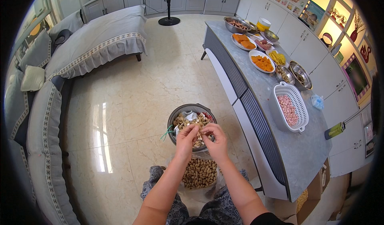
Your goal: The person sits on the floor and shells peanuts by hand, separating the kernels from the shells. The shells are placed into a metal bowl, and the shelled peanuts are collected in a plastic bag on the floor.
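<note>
My left hand (pixel 186 138) and my right hand (pixel 217 139) meet over a dark round bin (pixel 172 117). Their fingertips pinch a small tan peanut, mostly hidden by the fingers. Broken peanut shells (pixel 180 120) and crumpled white tissue (pixel 191 116) fill the bin beneath them. Below my wrists, between my knees, a clear plastic bag (pixel 207 192) holds many unshelled peanuts (pixel 199 173). To the right, a white slotted basket (pixel 302 111) on the long grey table (pixel 264 105) contains pink shelled peanuts (pixel 288 109).
Plates of orange food pieces (pixel 261 63) and several steel bowls (pixel 301 75) stand farther along the table. Near its right edge is a green-labelled bottle (pixel 334 131). A cloth-covered sofa (pixel 99 42) lines the left; a pedestal fan (pixel 169 20) stands at the back.
</note>
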Motion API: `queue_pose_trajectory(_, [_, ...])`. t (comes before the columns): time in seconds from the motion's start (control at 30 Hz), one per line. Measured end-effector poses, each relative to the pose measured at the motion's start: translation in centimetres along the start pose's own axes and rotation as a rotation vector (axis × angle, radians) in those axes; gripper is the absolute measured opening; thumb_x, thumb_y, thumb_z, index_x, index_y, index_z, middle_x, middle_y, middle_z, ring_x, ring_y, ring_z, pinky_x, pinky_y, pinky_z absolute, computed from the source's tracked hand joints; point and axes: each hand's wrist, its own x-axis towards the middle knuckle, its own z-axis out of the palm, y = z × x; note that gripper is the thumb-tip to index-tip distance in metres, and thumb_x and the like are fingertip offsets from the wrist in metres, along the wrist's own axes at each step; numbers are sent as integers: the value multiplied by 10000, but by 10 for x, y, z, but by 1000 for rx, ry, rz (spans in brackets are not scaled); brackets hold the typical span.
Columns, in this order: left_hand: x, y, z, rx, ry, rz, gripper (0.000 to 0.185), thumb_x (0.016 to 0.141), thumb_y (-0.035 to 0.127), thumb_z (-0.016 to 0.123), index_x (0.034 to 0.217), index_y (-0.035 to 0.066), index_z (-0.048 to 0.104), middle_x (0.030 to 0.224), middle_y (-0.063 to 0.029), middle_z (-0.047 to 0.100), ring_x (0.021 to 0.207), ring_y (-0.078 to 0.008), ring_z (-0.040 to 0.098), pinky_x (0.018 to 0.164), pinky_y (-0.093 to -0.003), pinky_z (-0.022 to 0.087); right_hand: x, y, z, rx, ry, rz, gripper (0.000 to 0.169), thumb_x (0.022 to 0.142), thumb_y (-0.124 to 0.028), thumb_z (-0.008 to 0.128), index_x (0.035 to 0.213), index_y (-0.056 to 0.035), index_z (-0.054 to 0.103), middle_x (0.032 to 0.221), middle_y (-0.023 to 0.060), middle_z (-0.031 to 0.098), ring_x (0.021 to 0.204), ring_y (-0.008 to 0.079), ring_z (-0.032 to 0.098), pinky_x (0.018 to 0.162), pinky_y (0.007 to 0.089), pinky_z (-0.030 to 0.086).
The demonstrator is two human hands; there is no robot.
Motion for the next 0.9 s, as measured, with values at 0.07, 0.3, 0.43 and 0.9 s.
queue_pose_trajectory(0.07, [2,-1,-1,-74,-14,9,152,852,152,542,941,31,566,681,28,484,602,-62,406,549,-207,324,-1,-4,4,144,40,113,246,763,15,570,1001,-37,536,911,26,521,784,108,512,652,222,422])
queue_pose_trajectory(0.3, [2,-5,-1,-45,-55,15,134,862,164,506,904,46,556,669,39,467,593,-55,389,547,-198,311,-1,-17,-3,331,-103,400,296,879,-154,468,1163,-79,500,730,-37,453,599,33,399,512,169,330])
queue_pose_trajectory(0.43, [-2,-1,4,127,-28,39,136,856,166,519,910,51,566,669,44,477,581,-47,386,532,-186,304,-2,-4,-4,384,-62,424,290,891,-176,465,1160,-72,497,710,-32,453,583,34,407,495,175,330])
queue_pose_trajectory(0.9, [-2,-21,10,159,-107,89,205,882,114,477,1001,-19,577,831,-20,598,759,-70,524,678,-205,425,-3,5,-1,356,-70,469,289,882,-218,513,1110,-42,520,846,-5,532,674,50,450,578,188,362])
